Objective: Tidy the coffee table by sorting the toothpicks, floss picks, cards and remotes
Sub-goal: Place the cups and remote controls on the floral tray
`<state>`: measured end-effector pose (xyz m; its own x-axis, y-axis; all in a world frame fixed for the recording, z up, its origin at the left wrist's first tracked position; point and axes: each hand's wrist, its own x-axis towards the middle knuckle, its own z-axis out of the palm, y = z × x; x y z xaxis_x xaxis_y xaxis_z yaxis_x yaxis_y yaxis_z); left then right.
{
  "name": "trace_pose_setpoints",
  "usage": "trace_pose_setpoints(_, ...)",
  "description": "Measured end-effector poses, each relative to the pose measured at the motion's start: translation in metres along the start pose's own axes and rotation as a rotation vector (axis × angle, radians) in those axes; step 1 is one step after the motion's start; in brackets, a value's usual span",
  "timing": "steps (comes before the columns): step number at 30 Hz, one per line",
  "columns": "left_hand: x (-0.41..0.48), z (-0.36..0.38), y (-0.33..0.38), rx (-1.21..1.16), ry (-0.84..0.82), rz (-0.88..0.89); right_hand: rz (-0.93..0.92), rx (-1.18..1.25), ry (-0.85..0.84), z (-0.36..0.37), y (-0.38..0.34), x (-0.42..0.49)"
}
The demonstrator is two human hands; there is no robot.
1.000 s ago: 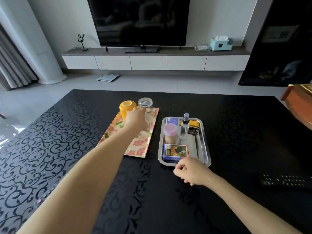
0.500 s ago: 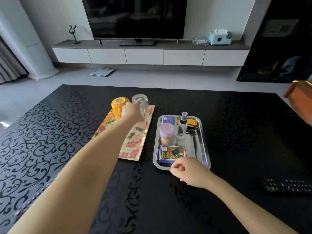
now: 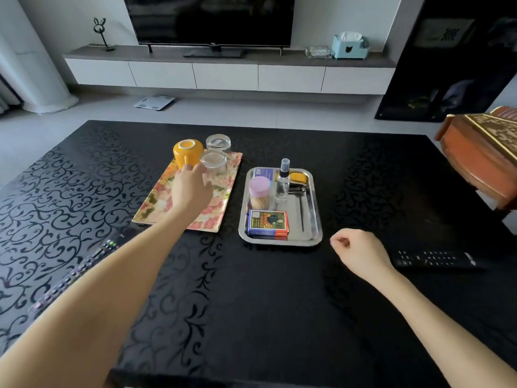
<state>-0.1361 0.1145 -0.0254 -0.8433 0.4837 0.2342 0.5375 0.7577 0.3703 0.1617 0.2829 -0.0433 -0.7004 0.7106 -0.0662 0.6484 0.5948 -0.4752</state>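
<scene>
- The coffee table (image 3: 274,317), black and glossy with a scroll pattern, is viewed from its near edge.
- The left remote (image 3: 84,271) is laid near left on the table and is partly hidden by the left forearm; only its button rows are seen.
- The right remote (image 3: 435,259) is laid flat near right, just right of the right hand. It is judged light, stiff, smooth plastic, best taken across its long sides at mid-length, since it may slide on the glossy top.
- The right hand (image 3: 356,249) is held loosely clenched over the table, between the steel tray and the right remote; nothing is seen in it.
- The steel tray (image 3: 279,241) is set at centre. The card box (image 3: 268,223) is laid flat in its near left corner and is judged light and rigid, to be pinched by its edges.
- The toothpick jar (image 3: 259,193), purple-lidded, is stood upright just beyond the card box. It is judged light and tippy, to be gripped round the body, not the lid.
- The spray bottle (image 3: 282,182) is stood right of the jar. The blue-white packet (image 3: 263,172) in the far left corner may be floss picks; this cannot be told.
- The left hand (image 3: 191,189) is held released over the floral tray (image 3: 156,203), fingers extended toward the near glass (image 3: 214,163) and yellow cup (image 3: 188,154); contact cannot be told.
- Both, plus the far glass (image 3: 218,142), are set upside down; the glass is judged fragile and slippery.
</scene>
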Motion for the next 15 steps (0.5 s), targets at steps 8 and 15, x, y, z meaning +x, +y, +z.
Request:
trace_pose_setpoints(8, -0.082, 0.008, 0.001, 0.013, -0.1, 0.02, 0.307, -0.784, -0.077, -0.034, 0.112, -0.005)
trace_pose_setpoints(15, -0.117, 0.0, -0.002, 0.037, -0.093, 0.057, 0.086, -0.948, -0.041, -0.035, 0.103, -0.02)
